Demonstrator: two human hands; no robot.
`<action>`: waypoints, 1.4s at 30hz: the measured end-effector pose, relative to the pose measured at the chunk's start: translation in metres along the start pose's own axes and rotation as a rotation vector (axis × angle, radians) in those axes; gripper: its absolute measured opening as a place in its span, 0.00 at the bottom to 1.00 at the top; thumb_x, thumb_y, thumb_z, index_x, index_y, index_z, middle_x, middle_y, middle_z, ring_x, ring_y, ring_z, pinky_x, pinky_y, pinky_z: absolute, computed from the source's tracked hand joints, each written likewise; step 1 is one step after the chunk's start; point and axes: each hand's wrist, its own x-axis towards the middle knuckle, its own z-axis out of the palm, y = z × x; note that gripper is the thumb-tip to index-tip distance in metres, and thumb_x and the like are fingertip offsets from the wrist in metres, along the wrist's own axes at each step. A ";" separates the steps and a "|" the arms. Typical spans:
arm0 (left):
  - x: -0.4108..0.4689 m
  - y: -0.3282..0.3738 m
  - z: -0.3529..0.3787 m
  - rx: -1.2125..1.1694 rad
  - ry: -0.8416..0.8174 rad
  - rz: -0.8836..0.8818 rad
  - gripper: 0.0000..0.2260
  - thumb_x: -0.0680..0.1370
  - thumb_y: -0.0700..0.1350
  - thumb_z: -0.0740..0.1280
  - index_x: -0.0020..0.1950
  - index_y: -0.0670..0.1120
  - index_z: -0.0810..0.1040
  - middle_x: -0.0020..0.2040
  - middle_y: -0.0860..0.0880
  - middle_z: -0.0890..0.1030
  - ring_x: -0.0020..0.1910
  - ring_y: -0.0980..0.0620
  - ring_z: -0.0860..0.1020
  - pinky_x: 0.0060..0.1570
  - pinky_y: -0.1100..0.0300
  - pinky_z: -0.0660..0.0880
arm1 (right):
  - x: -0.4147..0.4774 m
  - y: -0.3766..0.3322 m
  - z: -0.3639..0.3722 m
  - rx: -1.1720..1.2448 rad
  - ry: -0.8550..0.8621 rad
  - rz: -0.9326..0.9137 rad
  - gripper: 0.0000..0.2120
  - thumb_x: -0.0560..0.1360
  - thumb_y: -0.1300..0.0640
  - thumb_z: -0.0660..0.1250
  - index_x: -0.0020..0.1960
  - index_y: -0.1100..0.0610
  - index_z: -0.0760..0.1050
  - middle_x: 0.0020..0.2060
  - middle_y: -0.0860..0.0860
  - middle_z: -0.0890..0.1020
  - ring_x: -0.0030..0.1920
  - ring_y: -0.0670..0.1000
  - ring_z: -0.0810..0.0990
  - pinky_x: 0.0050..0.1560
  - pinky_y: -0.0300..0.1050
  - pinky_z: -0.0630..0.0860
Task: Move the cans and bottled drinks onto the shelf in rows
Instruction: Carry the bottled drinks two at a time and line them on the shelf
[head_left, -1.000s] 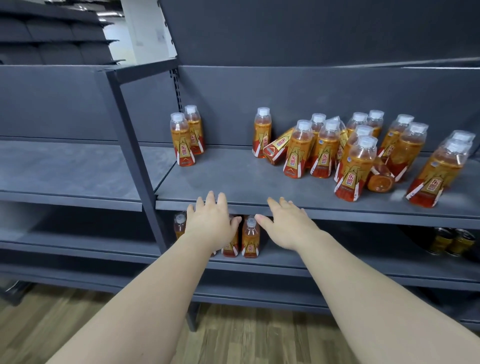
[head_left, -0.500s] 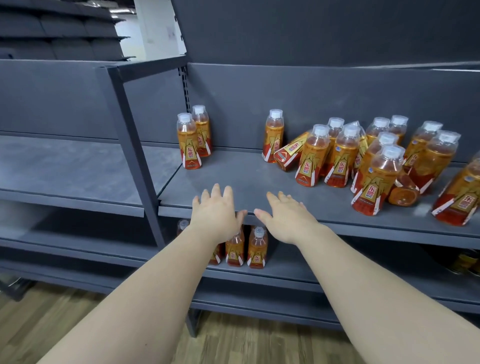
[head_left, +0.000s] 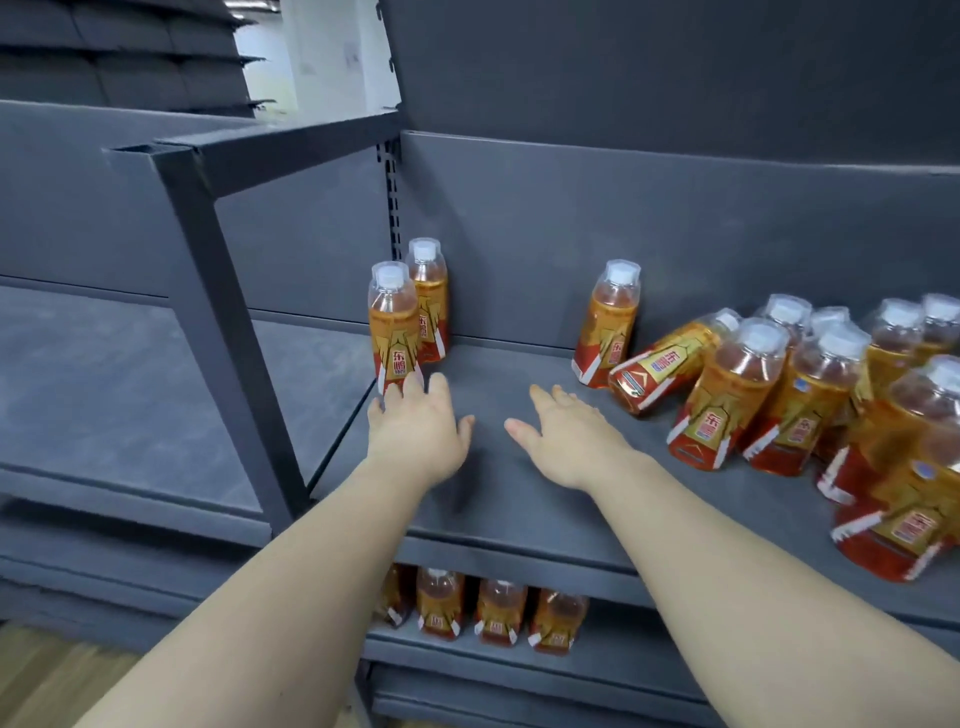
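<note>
Two orange bottled drinks stand one behind the other at the left end of the grey shelf (head_left: 519, 499); the front bottle (head_left: 393, 322) is just beyond my left hand (head_left: 415, 431), whose straight fingertips reach its base. My right hand (head_left: 566, 441) hovers open over the bare shelf middle, holding nothing. A single upright bottle (head_left: 610, 322) stands near the back wall. Beside it a bottle lies tipped over (head_left: 670, 364), and a loose cluster of bottles (head_left: 810, 405) crowds the right side.
A dark metal upright post (head_left: 228, 332) divides this bay from the left bay's shelf (head_left: 104, 395). The lower shelf holds several more bottles (head_left: 493, 613) under my arms. Wooden floor shows at the bottom left.
Both hands have moved forward from the shelf's front edge onto the shelf. The left hand now reaches the front left bottle. The view has come closer and shifted left.
</note>
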 end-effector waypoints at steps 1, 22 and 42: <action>0.009 -0.004 0.000 -0.013 0.008 -0.026 0.23 0.81 0.60 0.58 0.68 0.46 0.64 0.69 0.43 0.70 0.68 0.40 0.68 0.68 0.43 0.66 | 0.011 -0.005 0.000 0.000 -0.004 -0.007 0.34 0.82 0.36 0.50 0.82 0.52 0.47 0.81 0.56 0.50 0.81 0.57 0.49 0.79 0.56 0.49; 0.127 -0.038 0.034 -0.852 0.291 -0.528 0.40 0.65 0.60 0.78 0.68 0.49 0.61 0.62 0.47 0.74 0.61 0.42 0.76 0.56 0.42 0.77 | 0.193 -0.082 -0.007 0.459 0.170 0.020 0.36 0.79 0.49 0.68 0.79 0.58 0.53 0.73 0.57 0.68 0.71 0.60 0.69 0.65 0.54 0.70; 0.130 -0.044 0.047 -0.865 0.340 -0.501 0.29 0.65 0.58 0.76 0.52 0.60 0.57 0.54 0.52 0.74 0.53 0.45 0.78 0.50 0.44 0.78 | 0.233 -0.113 0.005 0.707 0.324 0.097 0.28 0.72 0.40 0.72 0.60 0.56 0.65 0.59 0.56 0.75 0.59 0.61 0.77 0.53 0.54 0.74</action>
